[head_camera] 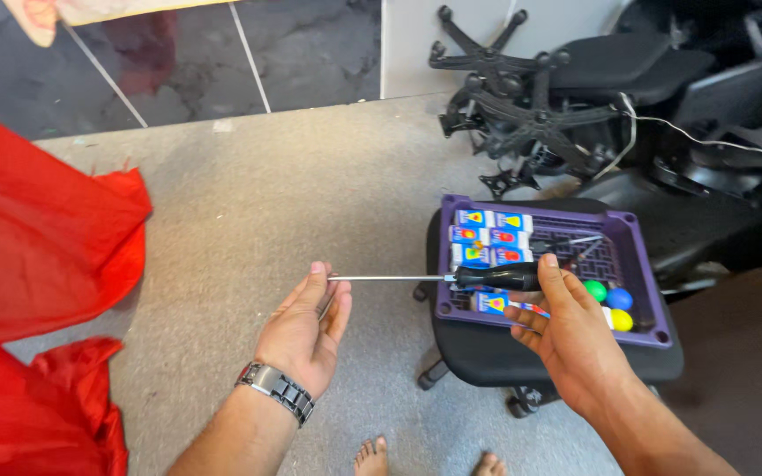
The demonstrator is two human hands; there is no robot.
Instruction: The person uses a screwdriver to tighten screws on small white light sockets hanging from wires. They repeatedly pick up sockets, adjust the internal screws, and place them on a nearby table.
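Head cam looking straight down: one long screwdriver with a black handle and thin silver metal shaft is stretched between two hands. Right hand has its fingers curled tight around the black handle, thumb on top, so it's properly gripped. Left hand is palm up and loose, fingers relaxed and not closed on anything, with the shaft's tip just touching or sitting right at the fingertips (hard to tell which). One steel link wristwatch is on that wrist. Right behind the gripping fingers is one purple plastic tray with a grid floor, resting on the seat of one black stool. Inside it I count roughly seven small blue cardboard boxes just beyond the knuckles, some partly hidden by the handle, plus three small balls beside the fingertips: one green ball, one blue ball, one yellow ball. Well off past the left hand is a heap of red fabric. Two bare feet peek in below the wrists, on grey carpet.
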